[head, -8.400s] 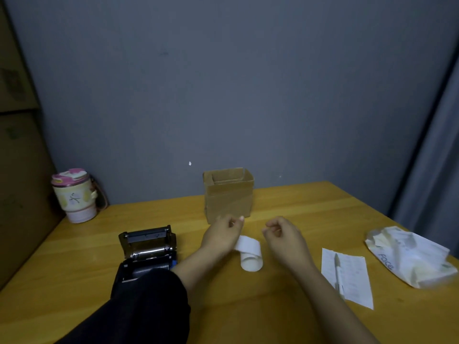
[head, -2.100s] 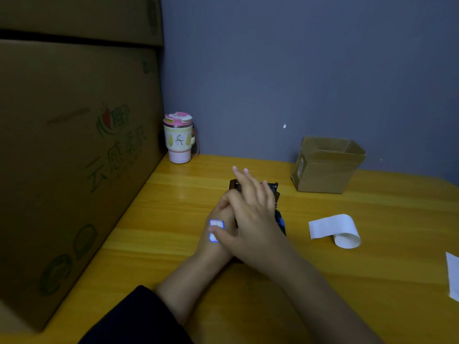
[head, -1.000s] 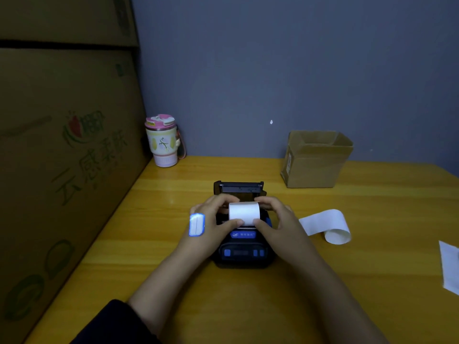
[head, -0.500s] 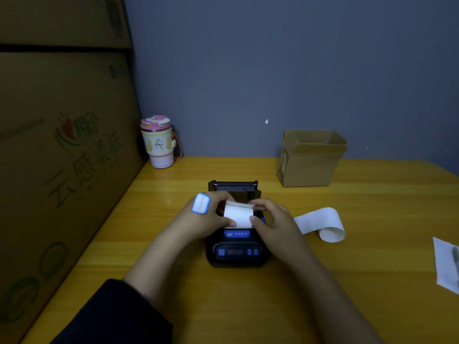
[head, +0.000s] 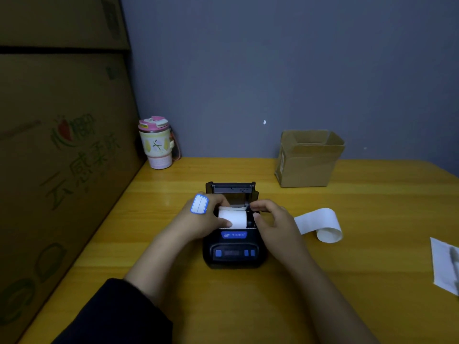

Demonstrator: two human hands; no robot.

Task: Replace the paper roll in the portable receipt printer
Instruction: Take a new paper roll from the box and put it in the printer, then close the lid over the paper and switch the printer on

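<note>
A small black receipt printer [head: 233, 252] with blue buttons stands on the wooden table, its lid [head: 231, 188] tipped open toward the wall. A white paper roll [head: 234, 218] lies in the open bay. My left hand [head: 198, 219], with a blue-and-white sticker on its back, grips the roll's left end, thumb across the front. My right hand [head: 273, 222] holds the right end of the roll, fingers curled over the bay's edge. A second, partly unrolled paper roll [head: 323, 225] lies on the table to the right of the printer.
A large cardboard carton [head: 62, 157] walls the table's left side. A pink-lidded cup [head: 156, 144] stands in the back left corner. An open small cardboard box [head: 309, 158] sits at the back right. A printed sheet with a pen [head: 447, 264] lies at the right edge.
Both hands lowered the white roll into the printer's open bay; it now sits deeper than half a second ago. The loose roll on the right has not moved.
</note>
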